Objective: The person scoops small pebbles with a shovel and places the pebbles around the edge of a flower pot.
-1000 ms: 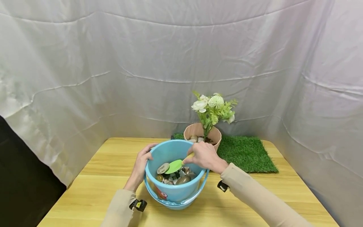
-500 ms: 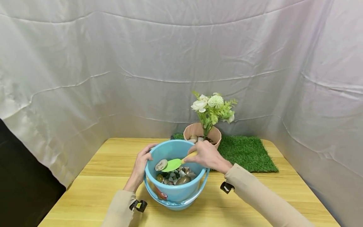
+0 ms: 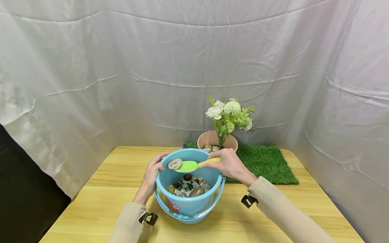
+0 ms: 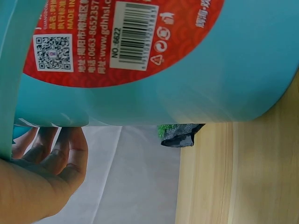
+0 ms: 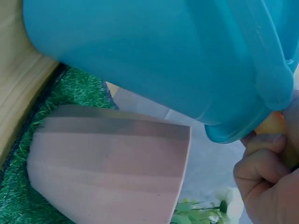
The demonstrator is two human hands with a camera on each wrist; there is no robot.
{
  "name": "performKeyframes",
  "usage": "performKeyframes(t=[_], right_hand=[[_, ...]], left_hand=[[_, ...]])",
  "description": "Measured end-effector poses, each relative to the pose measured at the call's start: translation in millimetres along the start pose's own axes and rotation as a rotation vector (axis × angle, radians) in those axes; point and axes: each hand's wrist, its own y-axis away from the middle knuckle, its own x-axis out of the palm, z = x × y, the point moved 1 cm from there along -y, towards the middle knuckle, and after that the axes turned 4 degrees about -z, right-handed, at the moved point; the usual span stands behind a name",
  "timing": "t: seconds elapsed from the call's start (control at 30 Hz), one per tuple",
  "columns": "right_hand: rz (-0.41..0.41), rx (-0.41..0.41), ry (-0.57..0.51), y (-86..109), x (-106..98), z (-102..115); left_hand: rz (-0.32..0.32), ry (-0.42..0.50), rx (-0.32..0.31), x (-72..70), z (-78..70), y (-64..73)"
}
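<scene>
A light blue bucket stands on the wooden table, holding several pebbles of mixed size and colour. My left hand grips the bucket's left rim, thumb inside and fingers along the outer wall, as the left wrist view also shows. Over the bucket's mouth, my right hand holds the yellow handle of a small shovel with a green blade. A flat pale stone lies at the blade's tip, above the pebbles. In the right wrist view the curled right fingers show beside the rim; the blade is hidden there.
Just behind the bucket, a pink flowerpot with stones and white flowers stands on a green turf mat. The bucket's handle hangs down in front. Grey curtains enclose the table.
The shovel has risen from near the pebbles to the level of the rim, carrying the flat stone. My right hand moved up and slightly right; the left hand kept its hold.
</scene>
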Motion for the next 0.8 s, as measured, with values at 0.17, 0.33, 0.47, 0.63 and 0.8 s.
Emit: performKeyframes(t=[0.17, 0.33, 0.47, 0.63, 0.8], right_hand=[[-0.026, -0.051, -0.004, 4.1, 3.4, -4.1], [-0.069, -0.074, -0.035, 9.5, 5.7, -7.8], [-0.092, -0.085, -0.057, 11.5, 6.2, -10.2], [-0.129, -0.123, -0.06, 12.5, 6.1, -11.6], [-0.17, -0.147, -0.048, 14.8, 5.4, -12.3]], left_hand=[[-0.002, 0.003, -0.001, -0.4, 0.2, 0.4], [0.005, 0.009, 0.007, 0.4, -0.1, 0.2], [0.011, 0.006, 0.01, 0.9, 0.0, 0.0], [0.002, 0.005, 0.012, 0.6, -0.8, -0.7], [-0.006, -0.01, 0.01, 0.3, -1.0, -0.6]])
